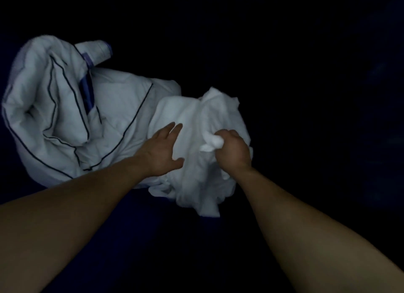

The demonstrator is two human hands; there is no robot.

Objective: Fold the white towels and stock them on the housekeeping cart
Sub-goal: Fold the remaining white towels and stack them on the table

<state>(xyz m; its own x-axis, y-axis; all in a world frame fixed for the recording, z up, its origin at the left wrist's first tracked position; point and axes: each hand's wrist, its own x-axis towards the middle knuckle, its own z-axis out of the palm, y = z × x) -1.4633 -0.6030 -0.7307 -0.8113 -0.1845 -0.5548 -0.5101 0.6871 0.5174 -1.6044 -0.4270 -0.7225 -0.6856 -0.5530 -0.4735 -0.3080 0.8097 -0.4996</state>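
A crumpled white towel [196, 126] lies in a heap in the middle of the head view, on a very dark surface. My right hand [232, 149] grips a bunched fold of that towel at its right side, fingers curled round the cloth. My left hand [162, 149] rests flat on the towel's left part with its fingers straight and spread. The housekeeping cart is not in view.
A larger white bundle with thin dark piping [65, 109] lies to the left, touching the towel. A bluish-purple strip shows within its folds. Everything around is almost black, so edges and other objects cannot be made out.
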